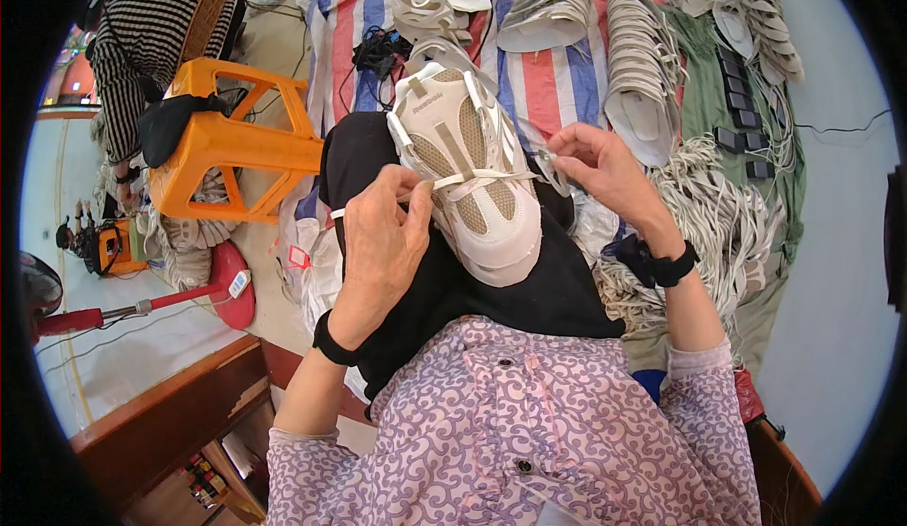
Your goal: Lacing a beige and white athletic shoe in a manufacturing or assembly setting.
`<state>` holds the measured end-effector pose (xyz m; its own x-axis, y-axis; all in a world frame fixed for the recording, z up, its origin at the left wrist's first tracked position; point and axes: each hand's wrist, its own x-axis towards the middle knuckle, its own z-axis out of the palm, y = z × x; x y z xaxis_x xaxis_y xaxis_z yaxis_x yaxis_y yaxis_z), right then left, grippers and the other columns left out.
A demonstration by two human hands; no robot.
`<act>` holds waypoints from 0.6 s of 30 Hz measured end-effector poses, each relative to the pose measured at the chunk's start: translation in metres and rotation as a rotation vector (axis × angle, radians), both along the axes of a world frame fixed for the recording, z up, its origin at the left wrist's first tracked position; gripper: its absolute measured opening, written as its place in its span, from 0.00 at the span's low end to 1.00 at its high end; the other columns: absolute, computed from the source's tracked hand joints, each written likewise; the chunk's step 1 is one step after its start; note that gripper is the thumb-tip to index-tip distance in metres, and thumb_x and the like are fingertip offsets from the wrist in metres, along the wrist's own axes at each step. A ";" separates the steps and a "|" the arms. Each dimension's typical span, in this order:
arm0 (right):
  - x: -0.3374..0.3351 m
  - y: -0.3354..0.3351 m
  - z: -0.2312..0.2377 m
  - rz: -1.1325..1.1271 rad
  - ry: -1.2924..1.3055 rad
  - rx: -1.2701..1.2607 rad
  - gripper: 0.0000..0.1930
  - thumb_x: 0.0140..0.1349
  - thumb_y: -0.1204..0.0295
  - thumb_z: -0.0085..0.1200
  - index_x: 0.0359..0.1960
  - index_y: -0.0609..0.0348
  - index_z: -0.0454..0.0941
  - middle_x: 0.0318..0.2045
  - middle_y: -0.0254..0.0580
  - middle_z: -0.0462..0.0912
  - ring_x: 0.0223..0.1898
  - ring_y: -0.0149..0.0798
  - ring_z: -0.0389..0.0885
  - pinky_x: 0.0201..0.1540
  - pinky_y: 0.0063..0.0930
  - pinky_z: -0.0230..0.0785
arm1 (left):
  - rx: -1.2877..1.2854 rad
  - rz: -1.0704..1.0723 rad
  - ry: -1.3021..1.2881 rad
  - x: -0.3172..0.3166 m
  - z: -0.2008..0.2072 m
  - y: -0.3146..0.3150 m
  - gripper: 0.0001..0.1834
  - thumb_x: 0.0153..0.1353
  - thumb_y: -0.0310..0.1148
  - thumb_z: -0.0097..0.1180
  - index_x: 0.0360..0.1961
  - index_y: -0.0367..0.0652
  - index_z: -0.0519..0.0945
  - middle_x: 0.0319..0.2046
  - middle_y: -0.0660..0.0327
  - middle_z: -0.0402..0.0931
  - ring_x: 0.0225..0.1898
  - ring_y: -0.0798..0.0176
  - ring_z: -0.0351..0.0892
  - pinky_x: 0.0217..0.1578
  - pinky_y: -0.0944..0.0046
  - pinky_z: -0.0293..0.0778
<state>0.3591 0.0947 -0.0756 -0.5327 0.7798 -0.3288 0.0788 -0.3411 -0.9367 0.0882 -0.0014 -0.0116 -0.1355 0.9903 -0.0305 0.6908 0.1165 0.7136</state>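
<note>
A white and beige shoe upper (pixel 482 209) with tan mesh panels rests on the black cloth over my lap, toe toward me. A pale flat shoelace (pixel 487 176) crosses its lowest eyelets. At the upper's left edge, my left hand (pixel 385 238) is closed, with thumb and forefinger pinching one part of the lace. Off to the right of the upper, my right hand (pixel 605 172) pinches the other end of the lace between thumb and forefinger. Its fingertips are apart from the upper.
Stacked shoe uppers (pixel 642 82) lie on the striped sheet (pixel 350 6) ahead. A heap of pale laces (pixel 709 224) is at my right. To the left stand an orange stool (pixel 208 148) and a red-based fan (pixel 231 309). Another person (pixel 156 25) bends over at far left.
</note>
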 end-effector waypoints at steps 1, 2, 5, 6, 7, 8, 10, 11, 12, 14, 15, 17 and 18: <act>0.004 0.000 -0.012 -0.029 -0.287 0.509 0.06 0.67 0.74 0.55 0.42 0.63 0.78 0.34 0.38 0.85 0.33 0.29 0.83 0.36 0.21 0.71 | -0.001 -0.001 -0.003 -0.001 0.001 0.002 0.10 0.68 0.30 0.55 0.37 0.31 0.78 0.25 0.63 0.77 0.20 0.75 0.76 0.22 0.75 0.70; 0.009 -0.001 -0.021 -0.057 -0.574 1.019 0.06 0.65 0.75 0.55 0.40 0.64 0.80 0.35 0.37 0.84 0.34 0.29 0.82 0.37 0.22 0.70 | -0.101 -0.020 -0.049 -0.003 0.004 0.005 0.13 0.68 0.33 0.55 0.35 0.30 0.79 0.21 0.65 0.75 0.19 0.75 0.74 0.21 0.75 0.69; -0.009 -0.001 0.000 -0.116 -0.310 0.574 0.05 0.63 0.76 0.56 0.37 0.65 0.81 0.36 0.36 0.83 0.35 0.30 0.80 0.36 0.24 0.69 | -0.235 -0.026 -0.143 -0.015 0.005 0.007 0.16 0.68 0.37 0.55 0.32 0.31 0.82 0.17 0.67 0.73 0.17 0.76 0.72 0.19 0.76 0.65; -0.017 0.000 0.010 -0.110 -0.309 0.577 0.05 0.63 0.76 0.56 0.37 0.65 0.81 0.36 0.36 0.83 0.35 0.30 0.80 0.36 0.24 0.69 | -0.268 -0.038 -0.200 -0.020 0.005 0.008 0.17 0.68 0.38 0.56 0.31 0.32 0.83 0.17 0.68 0.72 0.17 0.77 0.70 0.18 0.76 0.63; -0.025 0.004 0.018 -0.085 -0.289 0.629 0.06 0.62 0.75 0.56 0.37 0.65 0.81 0.34 0.39 0.84 0.33 0.32 0.80 0.37 0.26 0.71 | -0.266 -0.035 -0.199 -0.023 0.013 0.010 0.17 0.68 0.38 0.56 0.31 0.32 0.83 0.17 0.68 0.72 0.17 0.77 0.70 0.18 0.76 0.63; -0.033 0.008 0.028 -0.059 -0.266 0.681 0.07 0.61 0.74 0.56 0.37 0.66 0.82 0.33 0.42 0.84 0.32 0.33 0.80 0.38 0.28 0.72 | -0.361 -0.077 -0.240 -0.026 0.028 0.012 0.15 0.66 0.35 0.56 0.31 0.33 0.84 0.17 0.68 0.73 0.16 0.77 0.71 0.18 0.75 0.64; -0.049 0.017 0.051 0.032 -0.200 0.656 0.08 0.62 0.73 0.56 0.38 0.66 0.82 0.33 0.41 0.84 0.33 0.33 0.80 0.39 0.27 0.73 | -0.541 -0.156 -0.340 -0.045 0.054 0.015 0.12 0.65 0.34 0.57 0.31 0.36 0.85 0.18 0.69 0.74 0.16 0.78 0.70 0.17 0.77 0.63; -0.060 0.022 0.062 0.122 -0.137 0.628 0.09 0.62 0.72 0.56 0.40 0.66 0.82 0.34 0.41 0.84 0.33 0.33 0.80 0.40 0.27 0.73 | -0.524 -0.197 -0.313 -0.052 0.072 0.015 0.12 0.65 0.35 0.58 0.31 0.36 0.85 0.18 0.68 0.74 0.15 0.78 0.70 0.16 0.77 0.63; -0.077 0.027 0.073 0.201 -0.018 0.614 0.10 0.63 0.72 0.55 0.42 0.65 0.82 0.35 0.41 0.84 0.35 0.32 0.81 0.42 0.26 0.73 | -0.508 -0.229 -0.282 -0.057 0.097 0.014 0.12 0.64 0.35 0.58 0.31 0.36 0.85 0.18 0.68 0.74 0.15 0.79 0.70 0.15 0.77 0.62; -0.117 0.033 0.093 0.349 0.230 0.636 0.13 0.64 0.70 0.55 0.46 0.65 0.81 0.38 0.39 0.84 0.40 0.31 0.81 0.45 0.25 0.73 | -0.521 -0.228 -0.214 -0.069 0.143 0.012 0.10 0.63 0.32 0.59 0.31 0.37 0.86 0.18 0.68 0.76 0.14 0.80 0.69 0.14 0.78 0.61; -0.135 0.033 0.102 0.413 0.356 0.670 0.14 0.65 0.69 0.55 0.48 0.64 0.81 0.40 0.39 0.85 0.42 0.30 0.80 0.46 0.24 0.72 | -0.522 -0.166 -0.150 -0.065 0.169 0.015 0.08 0.63 0.30 0.60 0.30 0.37 0.87 0.19 0.67 0.77 0.14 0.80 0.68 0.14 0.78 0.61; -0.173 0.025 0.123 0.580 0.534 0.518 0.16 0.66 0.67 0.55 0.50 0.64 0.81 0.41 0.37 0.84 0.43 0.29 0.80 0.47 0.24 0.72 | -0.416 -0.169 -0.226 -0.078 0.191 0.007 0.08 0.63 0.29 0.61 0.32 0.35 0.86 0.19 0.66 0.77 0.15 0.80 0.68 0.14 0.78 0.61; -0.187 0.022 0.131 0.739 0.680 0.346 0.17 0.68 0.64 0.55 0.51 0.64 0.81 0.42 0.36 0.84 0.44 0.28 0.79 0.49 0.23 0.71 | -0.410 -0.155 -0.222 -0.083 0.195 0.005 0.08 0.63 0.29 0.61 0.32 0.35 0.86 0.19 0.66 0.77 0.15 0.80 0.68 0.14 0.78 0.61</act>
